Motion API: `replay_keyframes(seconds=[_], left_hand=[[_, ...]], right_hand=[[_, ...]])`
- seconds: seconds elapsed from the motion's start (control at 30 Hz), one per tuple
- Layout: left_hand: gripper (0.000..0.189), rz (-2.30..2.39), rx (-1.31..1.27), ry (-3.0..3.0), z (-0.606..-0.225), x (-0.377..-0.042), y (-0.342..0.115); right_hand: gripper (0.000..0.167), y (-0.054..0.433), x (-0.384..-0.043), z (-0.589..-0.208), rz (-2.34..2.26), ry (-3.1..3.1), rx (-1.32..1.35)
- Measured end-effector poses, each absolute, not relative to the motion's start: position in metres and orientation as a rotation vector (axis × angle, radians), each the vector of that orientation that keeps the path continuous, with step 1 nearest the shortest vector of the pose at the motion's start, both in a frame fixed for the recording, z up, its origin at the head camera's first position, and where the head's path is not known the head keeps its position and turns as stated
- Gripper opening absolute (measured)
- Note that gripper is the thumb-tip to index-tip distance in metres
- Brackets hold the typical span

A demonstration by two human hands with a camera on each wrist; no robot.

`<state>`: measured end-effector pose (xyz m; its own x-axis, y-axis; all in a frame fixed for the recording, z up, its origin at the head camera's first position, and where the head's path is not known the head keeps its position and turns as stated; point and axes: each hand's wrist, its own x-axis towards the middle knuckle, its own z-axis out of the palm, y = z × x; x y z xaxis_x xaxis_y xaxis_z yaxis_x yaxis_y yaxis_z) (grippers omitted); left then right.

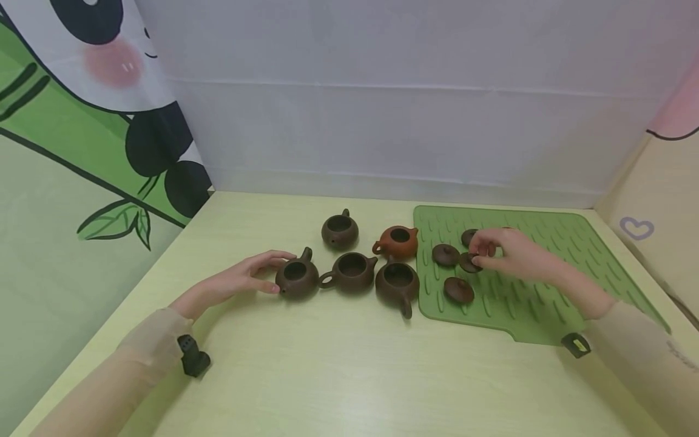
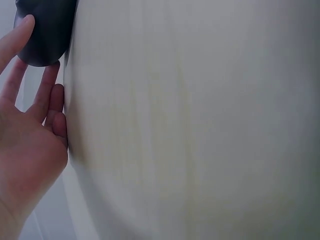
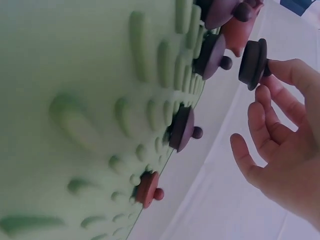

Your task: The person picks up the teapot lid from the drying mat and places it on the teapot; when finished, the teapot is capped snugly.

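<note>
My left hand [image 1: 240, 282] holds a small dark brown lidless teapot [image 1: 299, 286] between thumb and fingers, at the left end of the front row. The thumb lies by its spout; the left wrist view shows the fingers at its other side. Over the green mat [image 1: 546, 227], my right hand [image 1: 519, 255] pinches a dark teapot lid [image 3: 252, 65] by its knob, raised clear of the mat in the right wrist view. Around it on the mat lie a round dark lid [image 1: 445, 255], a nearer dark lid [image 1: 459, 292], another behind [image 1: 468, 236] and a reddish lid [image 3: 147, 189].
Two more dark teapots, one in the middle [image 1: 354, 276] and one by the mat [image 1: 395, 285], stand right of the left hand. Behind them are a dark teapot [image 1: 340, 232] and an orange-brown teapot [image 1: 398, 243]. A white cloth wall [image 1: 404, 139] closes off the back.
</note>
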<state>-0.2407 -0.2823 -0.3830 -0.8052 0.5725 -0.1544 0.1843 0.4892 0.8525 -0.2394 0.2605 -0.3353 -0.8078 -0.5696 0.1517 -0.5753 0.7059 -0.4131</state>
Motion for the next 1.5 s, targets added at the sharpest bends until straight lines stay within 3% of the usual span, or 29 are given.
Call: replay_keyframes(seconds=[0.3,0.97,1.5], left_hand=[[0.067,1.257,0.616,2.307,-0.385,-0.242,-0.283],[0.066,1.261,0.617,2.301,-0.383,-0.241,-0.283],[0.066,1.272,0.611,2.294,-0.387,-0.244,-0.282]], right_hand=[[0.010,0.228,-0.245,-0.328,0.821,-2.830,0.920],[0.007,0.141,-0.249,-0.336,1.104,-2.353,1.112],[0.005,0.076,-0.242,-0.345,1.317,-2.317,1.054]])
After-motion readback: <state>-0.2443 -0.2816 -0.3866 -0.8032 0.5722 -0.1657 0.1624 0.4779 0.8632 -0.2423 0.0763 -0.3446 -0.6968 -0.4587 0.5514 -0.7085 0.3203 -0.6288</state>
